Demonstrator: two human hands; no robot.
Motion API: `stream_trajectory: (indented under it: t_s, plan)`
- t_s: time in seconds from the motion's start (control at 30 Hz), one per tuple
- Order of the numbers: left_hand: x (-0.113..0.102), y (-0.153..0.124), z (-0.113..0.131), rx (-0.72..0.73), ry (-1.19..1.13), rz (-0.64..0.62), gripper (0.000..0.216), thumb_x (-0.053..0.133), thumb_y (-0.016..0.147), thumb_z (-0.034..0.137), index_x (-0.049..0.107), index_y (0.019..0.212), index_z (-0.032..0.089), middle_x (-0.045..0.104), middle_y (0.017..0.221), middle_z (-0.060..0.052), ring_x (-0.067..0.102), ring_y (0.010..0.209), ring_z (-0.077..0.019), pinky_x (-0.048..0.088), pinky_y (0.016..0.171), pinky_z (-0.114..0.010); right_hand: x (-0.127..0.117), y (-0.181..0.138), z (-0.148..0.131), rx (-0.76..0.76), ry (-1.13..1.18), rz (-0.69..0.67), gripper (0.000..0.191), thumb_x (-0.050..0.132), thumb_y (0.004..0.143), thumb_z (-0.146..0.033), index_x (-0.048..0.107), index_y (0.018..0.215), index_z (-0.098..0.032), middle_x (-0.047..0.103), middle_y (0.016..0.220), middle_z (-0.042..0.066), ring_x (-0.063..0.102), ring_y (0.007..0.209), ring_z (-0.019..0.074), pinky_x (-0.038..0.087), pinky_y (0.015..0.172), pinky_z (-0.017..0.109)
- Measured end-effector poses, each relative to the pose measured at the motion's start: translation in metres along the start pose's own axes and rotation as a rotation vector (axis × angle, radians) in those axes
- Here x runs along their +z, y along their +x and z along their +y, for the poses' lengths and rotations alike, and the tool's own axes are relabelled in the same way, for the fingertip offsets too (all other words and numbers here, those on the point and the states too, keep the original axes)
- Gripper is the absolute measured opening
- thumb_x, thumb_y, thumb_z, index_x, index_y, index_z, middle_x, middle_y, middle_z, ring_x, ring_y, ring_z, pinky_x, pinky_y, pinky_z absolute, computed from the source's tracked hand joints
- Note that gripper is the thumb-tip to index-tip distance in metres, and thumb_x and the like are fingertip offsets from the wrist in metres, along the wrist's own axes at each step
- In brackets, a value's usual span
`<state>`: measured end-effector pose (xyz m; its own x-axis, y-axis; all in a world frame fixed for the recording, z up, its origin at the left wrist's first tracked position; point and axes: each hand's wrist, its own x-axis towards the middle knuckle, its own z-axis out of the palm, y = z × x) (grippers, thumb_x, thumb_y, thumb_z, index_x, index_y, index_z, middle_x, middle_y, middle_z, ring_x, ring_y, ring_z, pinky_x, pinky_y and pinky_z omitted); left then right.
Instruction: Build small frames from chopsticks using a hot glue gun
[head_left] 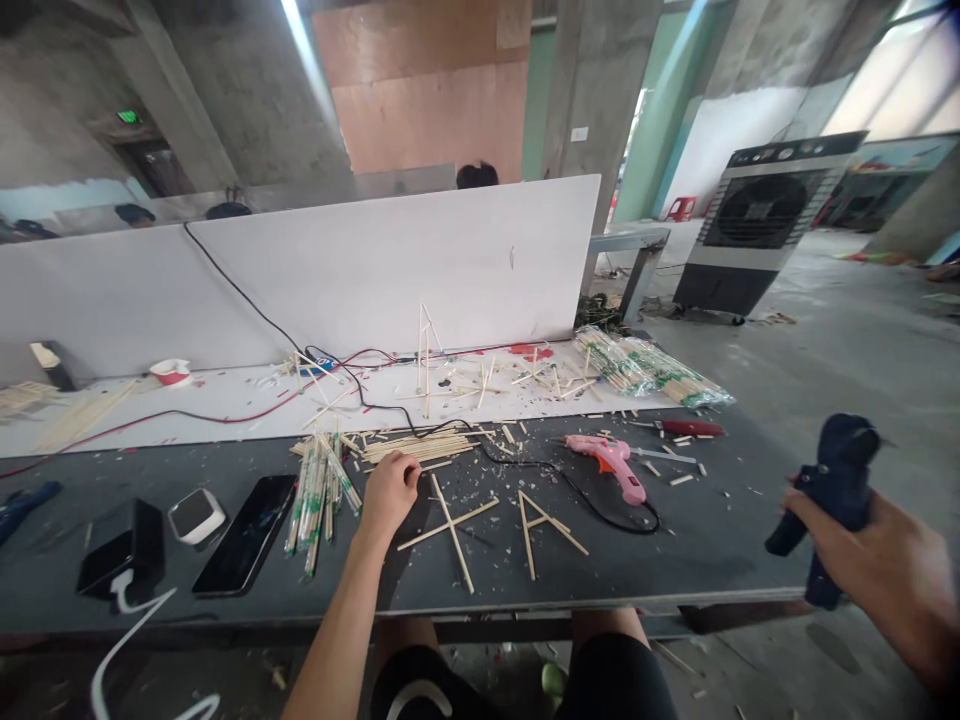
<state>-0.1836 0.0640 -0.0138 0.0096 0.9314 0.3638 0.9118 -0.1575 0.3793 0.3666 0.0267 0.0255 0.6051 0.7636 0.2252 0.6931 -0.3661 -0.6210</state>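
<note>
Scraps of stick littered the dark desk (720,540). On its left stood a black box (124,550), a small white device (196,515) and a phone (247,535), with plastic-wrapped stick bundles (319,490) just left of the left hand (391,492). A black cord (525,462) ran past the loose sticks (442,443) to a pink glue gun (611,465), near a red-handled tool (690,428). Behind rose a white partition (420,260).

The left hand's fingers were curled at the near edge of the loose sticks, which lay just beyond them; the crossed sticks (450,524) lay to their right, and an A-shaped stick frame (551,519) farther right. The right hand (889,560), well apart at the desk's right end, had its fingers wrapped around a dark blue tool (840,470).

Whether the left fingers pinched a stick, I could not tell, as their tips were hidden. The blue tool's type was hard to make out, its lower part partly covered by the hand; the right forearm was cut off by the frame edge.
</note>
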Motion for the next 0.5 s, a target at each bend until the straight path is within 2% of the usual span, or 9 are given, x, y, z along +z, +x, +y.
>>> stream_trajectory:
  t_s: [0.17, 0.3, 0.37, 0.5]
  plan:
    - [-0.001, -0.001, 0.001, -0.011, -0.020, -0.013, 0.016, 0.057, 0.086, 0.011, 0.066, 0.077, 0.021, 0.066, 0.086, -0.005, 0.063, 0.083, -0.0201, 0.048, 0.077, -0.031, 0.018, -0.037, -0.032, 0.107, 0.300, 0.035, 0.043, 0.064, 0.067, -0.053, 0.071, 0.093, -0.019, 0.070, 0.080, 0.010, 0.068, 0.087, 0.0351, 0.049, 0.078, 0.042]
    - [-0.001, -0.001, 0.003, -0.016, -0.035, -0.018, 0.016, 0.057, 0.086, 0.011, 0.067, 0.079, 0.021, 0.067, 0.087, -0.005, 0.064, 0.085, -0.0202, 0.048, 0.079, -0.031, 0.024, -0.050, -0.043, 0.194, 0.474, 0.035, 0.051, 0.073, 0.058, -0.048, 0.068, 0.097, -0.016, 0.066, 0.080, 0.007, 0.068, 0.078, 0.0304, 0.051, 0.072, 0.038]
    - [0.000, 0.000, 0.002, -0.016, -0.040, -0.017, 0.016, 0.057, 0.086, 0.012, 0.068, 0.080, 0.022, 0.068, 0.088, -0.005, 0.064, 0.087, -0.0207, 0.048, 0.080, -0.032, 0.024, -0.055, -0.043, 0.220, 0.509, 0.028, 0.051, 0.076, 0.057, -0.045, 0.067, 0.097, -0.015, 0.066, 0.079, 0.007, 0.067, 0.075, 0.0279, 0.051, 0.072, 0.036]
    - [0.003, 0.003, -0.001, -0.022, -0.032, -0.025, 0.014, 0.058, 0.085, 0.014, 0.069, 0.080, 0.022, 0.069, 0.088, -0.005, 0.064, 0.085, -0.0218, 0.048, 0.079, -0.033, 0.026, -0.069, -0.040, 0.156, 0.448, 0.070, 0.048, 0.075, 0.063, -0.048, 0.070, 0.097, -0.015, 0.069, 0.084, 0.007, 0.066, 0.081, 0.0264, 0.048, 0.078, 0.035]
